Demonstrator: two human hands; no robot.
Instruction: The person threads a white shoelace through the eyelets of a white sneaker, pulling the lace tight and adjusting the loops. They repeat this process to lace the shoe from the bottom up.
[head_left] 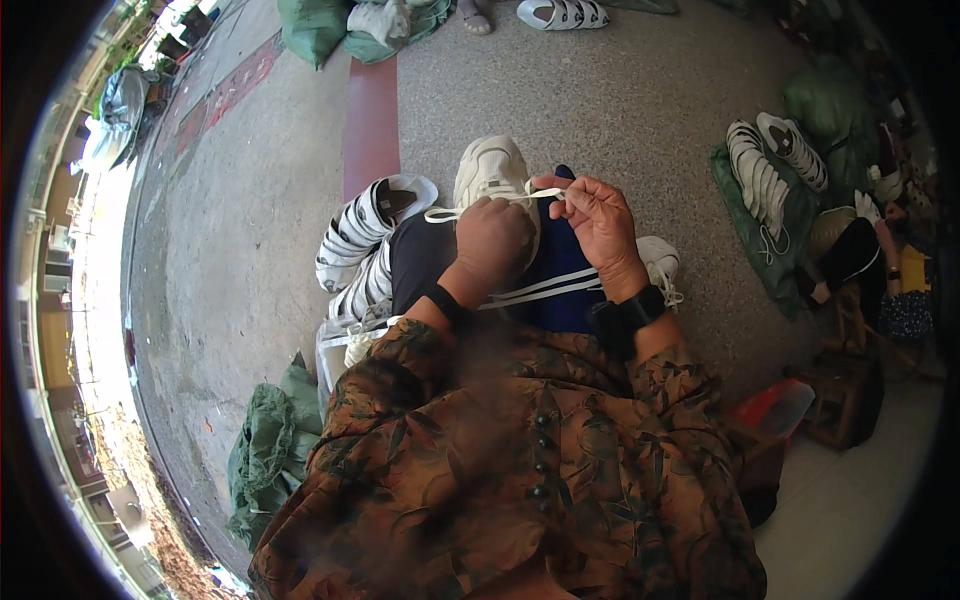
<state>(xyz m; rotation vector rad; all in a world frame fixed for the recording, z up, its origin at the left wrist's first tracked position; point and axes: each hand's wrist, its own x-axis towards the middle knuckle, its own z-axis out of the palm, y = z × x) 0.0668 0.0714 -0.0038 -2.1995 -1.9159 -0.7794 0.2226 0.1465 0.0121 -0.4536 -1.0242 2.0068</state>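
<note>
A white sneaker (490, 168) rests across my lap, toe pointing away from me. My left hand (495, 242) is closed over its lacing area, with the fingertips mostly turned out of sight. From that hand a cream shoelace (442, 214) sticks out to the left, and it also stretches across to the right. My right hand (600, 222) pinches the lace between thumb and fingers, just right of the shoe. Beside my right leg lies another white sneaker (660, 260) with loose laces.
Nested black-and-white striped shoes (350, 240) are stacked at my left. Green sacks lie near left (268, 440) and at the top (312, 28). On the right, more striped shoes (757, 175) lie on a green sack, near another person's arm (886, 240) and a wooden stool (845, 390).
</note>
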